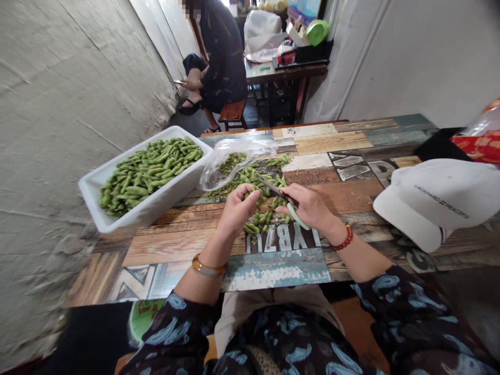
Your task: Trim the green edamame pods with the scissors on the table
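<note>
Scissors with dark metal blades and a pale green handle (269, 184) sit in your right hand (310, 207), your fingers wrapped about the handle, the blades angled away from you and to the left over the pile. Whether the blades are parted is hard to tell. Your left hand (237, 208) is closed, thumb and fingers pinching a small green bean pod (247, 196), mostly hidden by your fingers, just beside the blades.

Both hands are above the middle of the table with a printed patchwork of wood planks and letters (164, 247), well in from its near edge. Beneath and between them lie loose green pods (254, 228), some spread toward you and more piled beyond your hands. Behind that pile, toward the far edge, a clear, crumpled plastic bag (224, 162) lies with thin green bits in and around it.

Along the table's left edge stands a white rectangular plastic tub (144, 221), set at a slant and heaped with plump green pods (152, 174). Toward the right edge rests a white cloth cap with dark lettering (437, 195), well apart from your right hand.

You wear an amber-coloured bangle (207, 266) on your left wrist and a red bead bracelet (344, 240) on your right. Past the far edge, a person in dark clothing (224, 57) sits on a brown wooden stool (233, 111), holding a phone (179, 82).
</note>
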`<act>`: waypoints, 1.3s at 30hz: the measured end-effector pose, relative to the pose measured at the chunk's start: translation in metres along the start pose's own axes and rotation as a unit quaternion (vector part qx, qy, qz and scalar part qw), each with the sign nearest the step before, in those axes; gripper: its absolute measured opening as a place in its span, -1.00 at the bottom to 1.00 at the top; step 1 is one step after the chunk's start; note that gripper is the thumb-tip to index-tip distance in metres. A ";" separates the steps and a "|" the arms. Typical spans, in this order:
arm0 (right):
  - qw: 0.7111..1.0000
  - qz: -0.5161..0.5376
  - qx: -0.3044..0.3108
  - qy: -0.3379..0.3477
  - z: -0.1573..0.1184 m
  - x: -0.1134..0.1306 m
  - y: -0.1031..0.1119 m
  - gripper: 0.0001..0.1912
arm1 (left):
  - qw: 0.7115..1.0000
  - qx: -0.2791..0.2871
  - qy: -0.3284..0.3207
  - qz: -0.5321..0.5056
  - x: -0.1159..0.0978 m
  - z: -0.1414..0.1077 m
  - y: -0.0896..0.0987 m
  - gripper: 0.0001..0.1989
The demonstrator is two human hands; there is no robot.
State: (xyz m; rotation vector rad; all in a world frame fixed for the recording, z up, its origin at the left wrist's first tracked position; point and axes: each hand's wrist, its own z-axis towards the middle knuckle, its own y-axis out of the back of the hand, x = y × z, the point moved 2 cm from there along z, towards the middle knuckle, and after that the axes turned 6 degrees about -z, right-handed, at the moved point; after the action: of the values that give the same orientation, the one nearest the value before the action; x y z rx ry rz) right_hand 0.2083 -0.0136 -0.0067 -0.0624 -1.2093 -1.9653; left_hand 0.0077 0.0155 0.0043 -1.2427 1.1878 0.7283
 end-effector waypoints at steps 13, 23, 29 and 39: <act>1.000 0.011 -0.007 0.006 0.001 0.007 -0.004 -0.51 | 0.990 0.019 -0.005 -0.138 -0.004 0.000 -0.001 -0.65; 0.999 0.045 -0.015 0.017 0.001 0.008 -0.004 -0.49 | 0.990 0.048 0.011 -0.135 0.001 -0.001 -0.002 -0.67; 0.999 0.040 -0.013 0.019 0.000 0.009 -0.005 -0.55 | 0.991 0.044 0.015 -0.127 0.000 -0.002 -0.003 -0.66; 0.997 -0.018 -0.062 -0.038 0.001 -0.007 0.003 -0.55 | 0.990 0.043 0.019 -0.134 -0.015 0.002 0.005 -0.74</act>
State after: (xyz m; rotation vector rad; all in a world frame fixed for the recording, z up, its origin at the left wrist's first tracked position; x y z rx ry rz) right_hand 0.2145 -0.0098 -0.0071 -0.1811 -1.1420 -2.0854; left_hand -0.0007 0.0208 0.0162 -1.3167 1.0459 0.4529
